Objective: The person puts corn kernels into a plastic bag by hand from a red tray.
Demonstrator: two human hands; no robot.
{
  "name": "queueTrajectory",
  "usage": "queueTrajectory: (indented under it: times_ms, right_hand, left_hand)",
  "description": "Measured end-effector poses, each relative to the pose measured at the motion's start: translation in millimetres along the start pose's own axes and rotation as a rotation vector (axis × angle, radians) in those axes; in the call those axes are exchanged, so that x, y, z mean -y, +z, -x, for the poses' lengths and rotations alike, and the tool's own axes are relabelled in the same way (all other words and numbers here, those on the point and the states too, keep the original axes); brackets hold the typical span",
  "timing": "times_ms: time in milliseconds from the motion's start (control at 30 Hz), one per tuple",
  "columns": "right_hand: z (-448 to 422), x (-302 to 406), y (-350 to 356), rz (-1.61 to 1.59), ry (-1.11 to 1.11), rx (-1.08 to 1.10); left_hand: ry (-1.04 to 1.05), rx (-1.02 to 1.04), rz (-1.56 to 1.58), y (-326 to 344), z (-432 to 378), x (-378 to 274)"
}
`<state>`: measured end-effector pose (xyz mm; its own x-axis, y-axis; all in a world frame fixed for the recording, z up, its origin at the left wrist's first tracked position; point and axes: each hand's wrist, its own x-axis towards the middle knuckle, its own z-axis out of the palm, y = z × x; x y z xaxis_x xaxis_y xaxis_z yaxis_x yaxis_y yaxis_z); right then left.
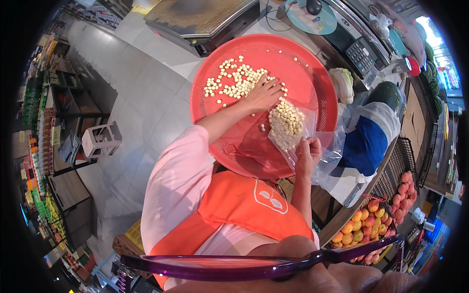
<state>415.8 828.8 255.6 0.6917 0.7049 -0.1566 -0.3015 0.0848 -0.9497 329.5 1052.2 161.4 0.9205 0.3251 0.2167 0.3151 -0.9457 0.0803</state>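
A wide red perforated plastic basket (pixel 311 84) lies before me, with pale round seeds (pixel 238 80) that look like lotus seeds spread over its far left part. My left hand (pixel 265 94) reaches over the right end of the spread, palm down, fingers apart and touching the seeds. Just below it is a clear plastic bag (pixel 289 141), partly filled with the same seeds, its mouth towards the left hand. My right hand (pixel 308 152) pinches the bag's lower right edge between thumb and fingers. What lies beneath the left palm is hidden.
A platform scale (pixel 198 16) stands beyond the basket. Right of it are a napa cabbage (pixel 342 85), a keypad (pixel 361 56), a large dark green melon (pixel 386 97) and a blue cloth (pixel 364 146). Peaches or nectarines (pixel 361 223) fill a crate lower right. A plastic stool (pixel 102 139) stands left.
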Motion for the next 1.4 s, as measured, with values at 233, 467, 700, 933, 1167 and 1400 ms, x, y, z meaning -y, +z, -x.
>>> queueTrajectory:
  times_ms: [233,467,700,933,1167,1400]
  right_hand:
    - [2,0,-4,-0.001,-0.010,-0.010]
    - [0,-6,2,-0.015,0.015,0.005]
    - [3,0,2,0.061,0.005,0.022]
    - [33,26,22,0.180,-0.038,0.242]
    - [9,-61,48,-0.328,0.863,0.395]
    - [3,-97,58,-0.597,0.974,0.194]
  left_hand:
    - [-0.432,-0.051,-0.207,-7,7,70]
    - [-0.670,-0.354,-0.065,1,52,96]
    - [-0.699,-0.231,-0.103,4,53,91]
    - [-0.738,-0.286,0.101,1,59,100]
    - [-0.783,-0.347,0.736,-38,79,21]
    - [-0.226,-0.301,0.774,-66,88,-61]
